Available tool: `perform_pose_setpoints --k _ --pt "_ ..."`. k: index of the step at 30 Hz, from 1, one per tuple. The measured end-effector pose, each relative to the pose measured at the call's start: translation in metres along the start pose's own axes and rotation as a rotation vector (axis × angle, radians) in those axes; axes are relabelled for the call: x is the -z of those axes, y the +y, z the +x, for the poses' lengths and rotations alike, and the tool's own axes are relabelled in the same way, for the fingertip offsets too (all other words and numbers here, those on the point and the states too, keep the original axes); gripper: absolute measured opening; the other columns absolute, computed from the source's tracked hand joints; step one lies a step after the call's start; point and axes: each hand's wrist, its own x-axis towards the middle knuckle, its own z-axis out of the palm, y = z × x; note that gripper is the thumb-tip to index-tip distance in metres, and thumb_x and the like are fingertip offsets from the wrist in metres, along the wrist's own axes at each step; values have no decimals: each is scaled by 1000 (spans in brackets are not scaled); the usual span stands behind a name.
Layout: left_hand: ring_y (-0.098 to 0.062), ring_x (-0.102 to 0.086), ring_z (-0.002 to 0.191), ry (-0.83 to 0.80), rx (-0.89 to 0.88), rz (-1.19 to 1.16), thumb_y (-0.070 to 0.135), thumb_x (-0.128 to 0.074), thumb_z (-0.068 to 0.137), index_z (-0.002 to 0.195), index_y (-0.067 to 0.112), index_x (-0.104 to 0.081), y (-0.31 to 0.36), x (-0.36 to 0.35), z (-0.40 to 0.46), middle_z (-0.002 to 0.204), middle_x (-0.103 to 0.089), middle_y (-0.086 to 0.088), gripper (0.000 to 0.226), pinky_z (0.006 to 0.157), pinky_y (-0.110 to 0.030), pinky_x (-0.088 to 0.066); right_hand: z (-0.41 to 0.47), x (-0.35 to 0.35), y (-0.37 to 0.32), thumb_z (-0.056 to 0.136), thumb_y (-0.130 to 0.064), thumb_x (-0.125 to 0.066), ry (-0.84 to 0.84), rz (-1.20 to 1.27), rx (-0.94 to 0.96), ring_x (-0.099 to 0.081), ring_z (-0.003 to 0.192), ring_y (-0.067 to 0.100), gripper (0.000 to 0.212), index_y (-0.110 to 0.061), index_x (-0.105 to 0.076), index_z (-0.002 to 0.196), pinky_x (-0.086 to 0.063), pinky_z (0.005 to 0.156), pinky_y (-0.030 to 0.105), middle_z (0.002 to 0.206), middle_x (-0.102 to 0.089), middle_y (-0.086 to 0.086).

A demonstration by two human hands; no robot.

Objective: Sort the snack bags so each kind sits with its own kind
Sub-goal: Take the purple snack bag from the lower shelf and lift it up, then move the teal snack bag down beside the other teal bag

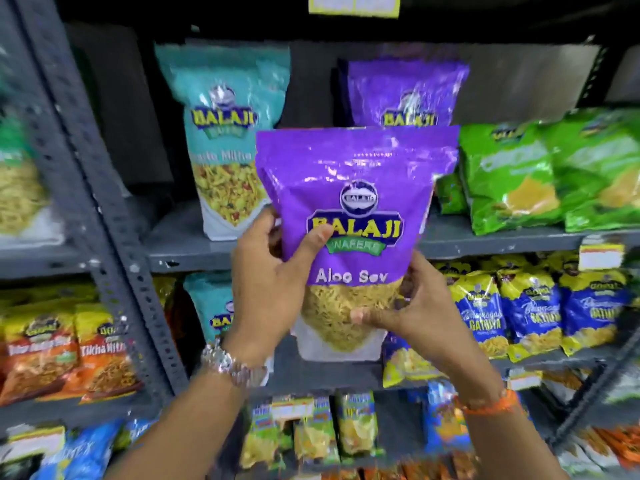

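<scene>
I hold a purple Aloo Sev bag upright in front of the shelves, and a second purple edge shows just behind it. My left hand grips its left side with the thumb on the front. My right hand holds its lower right corner. Another purple bag stands on the upper shelf right behind it. A teal bag stands to its left on the same shelf, and a second teal bag sits one shelf lower.
Green bags fill the upper shelf at the right. Blue and yellow bags line the middle shelf on the right. Orange bags sit at the lower left. A grey slotted upright divides the shelf bays.
</scene>
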Motion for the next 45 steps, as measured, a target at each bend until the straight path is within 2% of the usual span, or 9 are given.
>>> perform_pose_setpoints --k 6,13,20,25,28,34,39,42,45 --pt "-19 -80 78 -1 -101 151 47 -77 76 105 20 -66 29 -6 89 90 -82 2 41 73 -52 -64 74 -9 -35 55 -3 -97 102 -5 119 -71 104 10 82 -15 -50 121 -59 86 28 118 -70 5" --pt "-30 -75 82 46 -35 317 58 -72 74 97 19 -62 13 -18 148 87 -74 -2 46 76 -54 -62 142 -28 -17 31 -55 -99 189 -36 124 -71 110 26 108 -17 -49 118 -57 96 57 119 -71 7" --pt "-31 -72 84 99 -13 414 47 -72 84 97 16 -65 -1 -23 165 92 -76 -6 35 78 -50 -61 161 -37 -9 56 -10 -98 234 -97 86 -70 111 32 88 -4 -48 127 -56 99 56 121 -71 17" --pt "-19 -77 85 74 17 311 28 -79 86 121 14 -68 -1 -16 157 101 -78 0 39 82 -42 -64 157 -38 -10 56 -31 -99 316 -285 171 -70 101 24 74 -16 -58 116 -58 89 41 113 -73 7" --pt "-16 -74 86 149 4 266 14 -81 84 128 10 -65 -2 3 146 102 -73 -3 47 88 -33 -61 152 -39 -11 55 -54 -92 353 -434 195 -62 106 25 85 -14 -59 122 -55 93 42 115 -64 6" --pt "-22 -66 113 444 -128 347 12 -82 76 121 10 -61 -18 59 136 122 -67 -8 49 105 -38 -53 129 -45 -21 68 -39 -91 463 -577 293 -49 115 31 80 -5 -52 129 -37 97 33 121 -53 15" --pt "-21 -53 129 302 144 338 31 -86 75 144 12 -41 -26 84 166 148 -50 -8 84 111 -42 -45 94 -88 -27 81 -25 -82 436 -540 475 -53 111 23 52 -12 -55 123 -43 93 31 120 -52 6" --pt "-18 -62 108 155 294 175 24 -84 81 146 12 -39 -23 88 184 134 -59 -7 81 86 -32 -50 86 -118 -20 82 -20 -78 318 -512 490 -54 106 19 40 -14 -58 116 -45 89 29 114 -54 1" --pt "-20 -67 109 15 315 143 17 -80 85 138 8 -48 -25 90 190 115 -67 -1 62 78 -24 -52 90 -138 -12 82 -16 -78 231 -473 429 -56 100 18 38 -12 -62 116 -50 89 33 113 -57 2"
